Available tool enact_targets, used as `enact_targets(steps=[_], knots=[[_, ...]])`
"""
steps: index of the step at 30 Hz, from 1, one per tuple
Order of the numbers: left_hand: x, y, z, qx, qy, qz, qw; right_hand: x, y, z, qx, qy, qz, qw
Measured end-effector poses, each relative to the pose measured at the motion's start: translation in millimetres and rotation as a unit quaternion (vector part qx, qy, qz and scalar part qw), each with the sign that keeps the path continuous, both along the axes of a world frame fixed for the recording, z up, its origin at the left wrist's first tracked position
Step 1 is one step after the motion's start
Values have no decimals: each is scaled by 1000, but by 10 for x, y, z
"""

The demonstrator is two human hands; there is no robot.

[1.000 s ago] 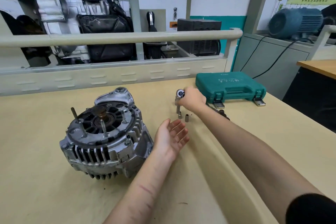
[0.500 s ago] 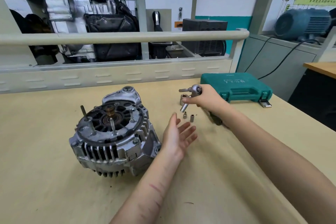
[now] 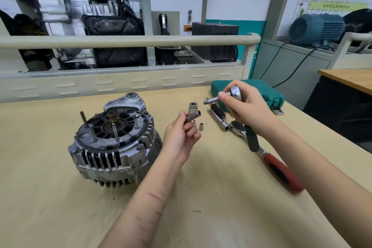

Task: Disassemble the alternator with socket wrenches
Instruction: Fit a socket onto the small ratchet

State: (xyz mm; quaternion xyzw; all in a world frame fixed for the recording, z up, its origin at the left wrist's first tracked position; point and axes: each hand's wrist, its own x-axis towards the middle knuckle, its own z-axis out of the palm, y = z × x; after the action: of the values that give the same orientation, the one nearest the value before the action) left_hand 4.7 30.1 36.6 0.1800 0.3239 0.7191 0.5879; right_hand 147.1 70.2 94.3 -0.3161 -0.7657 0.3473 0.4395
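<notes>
Head view, left hand (image 3: 181,135) now grips socket (image 3: 193,116)

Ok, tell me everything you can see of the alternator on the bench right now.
The alternator is a round, worn silver cast-metal unit sitting on the beige table, tilted so its open end faces up and toward the camera. Cooling slots ring its side. The top shows a dark inner plate with a brass-tipped central shaft and several thin studs standing up. A mounting ear juts out at the far edge. Neither hand grips it; the left forearm passes close along its right side, and contact there cannot be told.
</notes>
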Motion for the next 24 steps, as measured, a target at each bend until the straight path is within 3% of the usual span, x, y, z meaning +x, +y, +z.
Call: enact_targets(steps=[4,16,24], knots=[[2,-21,29,-7,-48,-2,999,-6,-80,-24,19,-29,4,999],[115,-83,43,29,113,85,989,-44,-77,-38,39,-65,7,997],[164,-89,38,10,85,110,990,-93,-66,-131,56,-60,-12,997]])
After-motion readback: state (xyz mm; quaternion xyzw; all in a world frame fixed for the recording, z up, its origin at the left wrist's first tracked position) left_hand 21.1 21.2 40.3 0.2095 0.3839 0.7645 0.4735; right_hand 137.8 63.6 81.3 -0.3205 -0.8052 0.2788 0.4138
